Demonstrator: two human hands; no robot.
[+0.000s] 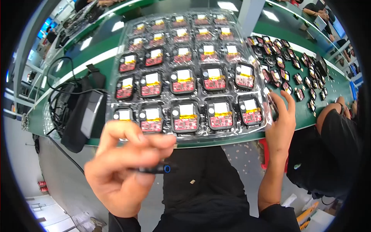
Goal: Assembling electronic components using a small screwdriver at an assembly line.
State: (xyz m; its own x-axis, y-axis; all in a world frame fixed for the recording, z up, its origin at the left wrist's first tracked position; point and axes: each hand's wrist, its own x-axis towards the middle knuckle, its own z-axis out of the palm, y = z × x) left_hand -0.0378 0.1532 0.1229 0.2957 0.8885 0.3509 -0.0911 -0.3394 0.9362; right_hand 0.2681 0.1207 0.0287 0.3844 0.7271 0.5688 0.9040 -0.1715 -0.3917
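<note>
Black cylindrical tool (156, 169) (blue ring on end) pinched in left hand (119, 166), before bench's (38, 112) near edge. Clear plastic tray (266, 120) lies along that edge, black-cased circuit modules (220, 116) in rows. Right hand (281, 127) at tray's right edge, grip unclear. Loose modules (299, 94) toward bench's right end; black cables (58, 102) left of tray.

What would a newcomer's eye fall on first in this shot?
First, the large clear plastic tray in the centre, with rows of black-framed red circuit boards. In front, lower left, the blurred left hand holds a black object with a blue ring. Right of the tray, small dark devices lie scattered.
</note>
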